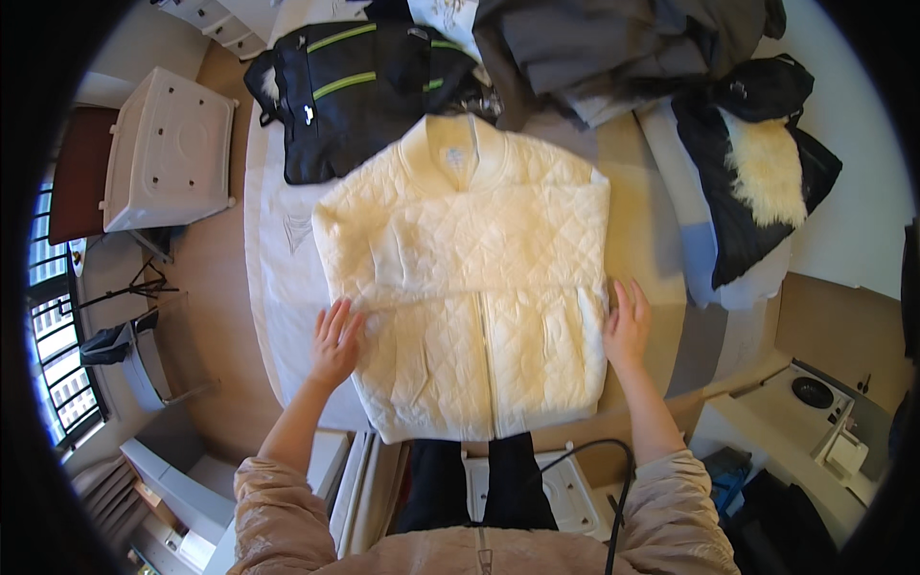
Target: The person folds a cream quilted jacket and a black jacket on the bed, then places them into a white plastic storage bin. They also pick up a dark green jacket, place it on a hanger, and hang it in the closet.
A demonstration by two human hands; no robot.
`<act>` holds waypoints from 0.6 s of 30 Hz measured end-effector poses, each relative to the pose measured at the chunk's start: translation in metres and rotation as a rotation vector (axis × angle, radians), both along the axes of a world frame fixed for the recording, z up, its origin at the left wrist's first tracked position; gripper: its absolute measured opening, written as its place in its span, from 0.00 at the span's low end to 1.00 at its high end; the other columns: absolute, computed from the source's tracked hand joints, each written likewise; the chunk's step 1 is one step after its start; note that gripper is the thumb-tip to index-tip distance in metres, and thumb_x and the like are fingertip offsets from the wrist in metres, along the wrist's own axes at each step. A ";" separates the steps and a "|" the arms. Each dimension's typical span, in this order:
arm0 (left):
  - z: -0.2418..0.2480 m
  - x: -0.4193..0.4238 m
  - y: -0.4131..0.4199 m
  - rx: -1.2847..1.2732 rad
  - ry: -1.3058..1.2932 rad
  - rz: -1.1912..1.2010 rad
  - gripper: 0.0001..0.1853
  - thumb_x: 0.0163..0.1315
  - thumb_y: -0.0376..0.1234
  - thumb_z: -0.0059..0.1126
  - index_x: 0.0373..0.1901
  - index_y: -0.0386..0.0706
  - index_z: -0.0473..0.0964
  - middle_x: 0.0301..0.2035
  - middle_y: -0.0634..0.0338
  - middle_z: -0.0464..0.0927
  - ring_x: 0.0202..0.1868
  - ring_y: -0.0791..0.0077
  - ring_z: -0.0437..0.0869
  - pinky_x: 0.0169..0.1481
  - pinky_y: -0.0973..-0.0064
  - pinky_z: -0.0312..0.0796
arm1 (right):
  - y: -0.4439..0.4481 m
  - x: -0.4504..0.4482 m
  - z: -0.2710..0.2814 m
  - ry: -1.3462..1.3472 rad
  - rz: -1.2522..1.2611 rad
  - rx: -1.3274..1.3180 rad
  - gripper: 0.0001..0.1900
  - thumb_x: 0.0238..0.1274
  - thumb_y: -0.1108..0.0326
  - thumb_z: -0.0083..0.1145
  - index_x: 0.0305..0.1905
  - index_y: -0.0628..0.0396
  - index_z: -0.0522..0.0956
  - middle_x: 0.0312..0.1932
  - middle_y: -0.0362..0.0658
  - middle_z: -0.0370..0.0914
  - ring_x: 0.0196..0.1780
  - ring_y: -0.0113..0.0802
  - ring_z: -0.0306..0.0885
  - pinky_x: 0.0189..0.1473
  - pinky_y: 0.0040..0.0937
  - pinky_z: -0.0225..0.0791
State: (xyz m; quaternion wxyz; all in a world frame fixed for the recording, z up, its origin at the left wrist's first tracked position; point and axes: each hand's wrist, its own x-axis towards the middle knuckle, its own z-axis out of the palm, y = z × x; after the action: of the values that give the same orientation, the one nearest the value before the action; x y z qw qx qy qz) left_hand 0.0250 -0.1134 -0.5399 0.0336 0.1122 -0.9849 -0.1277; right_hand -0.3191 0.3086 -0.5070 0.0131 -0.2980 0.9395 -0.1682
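Note:
A cream quilted jacket (460, 287) with a ribbed collar and a front zipper lies spread on a bed (643, 215), its collar away from me. Its sleeves are folded across the chest, over the upper part of the zipper. My left hand (336, 343) rests at the jacket's left edge, fingers apart, around the middle of its length. Against the right edge, at about the same height, lies my right hand (627, 323) with its fingers slightly spread. Neither hand holds the fabric between its fingers.
Behind the jacket lie a black garment with green stripes (345, 86) and dark grey fabric (604, 50). A black item with cream fur (765, 172) and a black cap (765, 88) are at the right. A white storage box (172, 151) stands left of the bed.

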 end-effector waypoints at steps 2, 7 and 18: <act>0.019 0.067 0.015 0.027 -0.183 -0.141 0.31 0.54 0.30 0.59 0.63 0.56 0.74 0.69 0.53 0.65 0.71 0.57 0.66 0.72 0.45 0.57 | 0.058 0.028 0.013 -0.011 0.167 0.255 0.28 0.60 0.75 0.54 0.66 0.42 0.74 0.70 0.52 0.64 0.70 0.52 0.64 0.71 0.54 0.56; 0.014 0.095 0.046 -0.038 -0.175 -0.282 0.28 0.56 0.33 0.59 0.60 0.66 0.75 0.65 0.54 0.68 0.69 0.59 0.68 0.71 0.42 0.58 | 0.094 0.065 0.002 -0.025 0.436 0.342 0.26 0.64 0.72 0.50 0.64 0.31 0.76 0.71 0.48 0.63 0.75 0.46 0.59 0.76 0.54 0.49; 0.066 0.104 0.080 0.954 -0.450 0.044 0.15 0.59 0.29 0.62 0.49 0.46 0.81 0.46 0.57 0.84 0.55 0.60 0.82 0.62 0.64 0.71 | 0.087 0.035 0.070 -0.856 0.582 0.382 0.18 0.48 0.79 0.64 0.46 0.48 0.84 0.66 0.42 0.74 0.79 0.40 0.54 0.78 0.48 0.46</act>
State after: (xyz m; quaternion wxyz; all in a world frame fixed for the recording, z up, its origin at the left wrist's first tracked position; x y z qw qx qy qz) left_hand 0.1288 -0.0330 -0.4739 -0.2308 0.1602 -0.7975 -0.5339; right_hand -0.2843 0.3955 -0.4365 0.4936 -0.4428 0.7431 -0.0903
